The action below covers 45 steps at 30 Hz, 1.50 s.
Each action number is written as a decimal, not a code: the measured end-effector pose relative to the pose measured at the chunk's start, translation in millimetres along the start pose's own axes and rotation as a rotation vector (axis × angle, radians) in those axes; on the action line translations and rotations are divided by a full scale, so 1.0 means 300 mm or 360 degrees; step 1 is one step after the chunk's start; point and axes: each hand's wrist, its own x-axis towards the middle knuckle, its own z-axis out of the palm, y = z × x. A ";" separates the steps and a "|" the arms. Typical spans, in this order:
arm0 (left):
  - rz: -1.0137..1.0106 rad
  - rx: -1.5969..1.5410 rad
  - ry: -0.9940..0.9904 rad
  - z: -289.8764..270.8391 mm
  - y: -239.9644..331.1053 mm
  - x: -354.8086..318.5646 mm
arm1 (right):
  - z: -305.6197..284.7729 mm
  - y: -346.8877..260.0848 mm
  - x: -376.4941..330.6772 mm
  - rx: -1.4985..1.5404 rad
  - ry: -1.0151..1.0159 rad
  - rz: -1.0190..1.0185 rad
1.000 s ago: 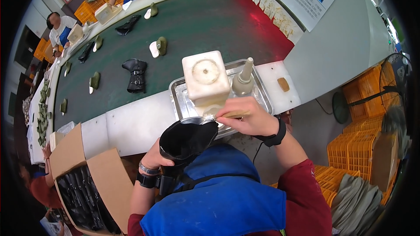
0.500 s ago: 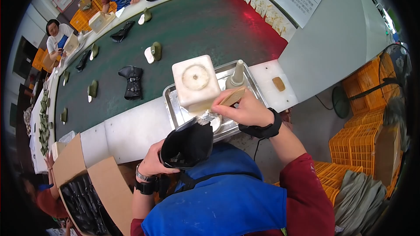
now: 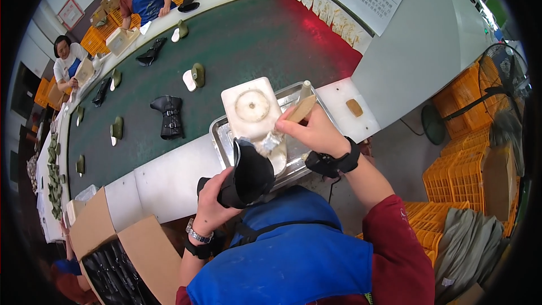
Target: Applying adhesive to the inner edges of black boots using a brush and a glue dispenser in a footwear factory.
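My left hand (image 3: 213, 206) is closed round the outside of a black boot upper (image 3: 252, 176), whose dark open end faces up toward me. In my right hand (image 3: 317, 134) is a brush (image 3: 302, 108) with a flat wooden handle, pinched between thumb and fingers. Its whitish, clumped bristles lie at or just beside the boot's rim; exact contact cannot be told. Just beyond them a white, square-sided container (image 3: 248, 100) with a round mark stands in a metal tray (image 3: 214, 135). A pale nozzle bottle (image 3: 305, 90), partly hidden by my right hand, is in the tray too.
A green conveyor belt (image 3: 237, 39) carries a black buckled boot (image 3: 169, 116) and several green-and-white shoe pieces. An open carton (image 3: 144, 248) of black pieces stands at lower left. Orange crates (image 3: 451, 183) and a fan (image 3: 501, 85) are at right. Two co-workers sit across the belt.
The boot upper has turned in my left hand, its rim rising on the far side. My right hand and the brush have shifted slightly, still by the rim. The whole view has shifted a little.
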 end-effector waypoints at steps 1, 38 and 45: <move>-0.0001 0.0032 0.0008 -0.008 -0.007 0.001 | -0.003 -0.006 -0.015 0.0035 -0.0093 0.0026; 0.0397 0.0609 0.0363 -0.090 -0.092 -0.018 | 0.286 0.085 -0.124 0.0001 0.0388 0.0030; 0.0411 0.0541 0.0420 -0.065 -0.038 0.023 | 0.224 0.092 -0.083 -0.0148 0.0523 -0.0275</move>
